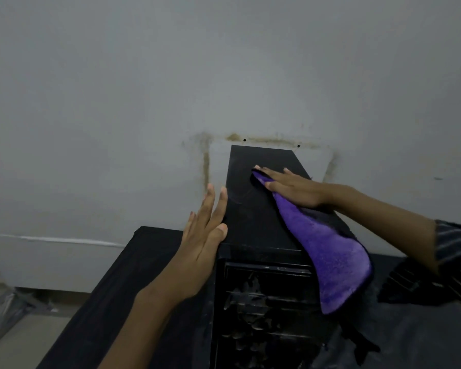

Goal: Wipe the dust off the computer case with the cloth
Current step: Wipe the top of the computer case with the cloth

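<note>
Two bare hands on a black computer case (253, 209), one of them pressing a purple cloth (328, 246) onto its top.

Standing upright on a black table (123, 291) against a pale grey wall (171, 75), the computer case shows its dusty front grille toward the camera. The right hand (290, 189) lies flat on the far end of the cloth, fingers straight and spread, pinning it to the top panel; the rest of the cloth trails back and hangs over the case's right front corner. The left hand (202, 235) rests with straight fingers along the case's upper left edge, holding nothing. Brownish stains (206, 166) mark the wall behind the case, possibly old adhesive, though the dim view leaves that unsure.
</note>
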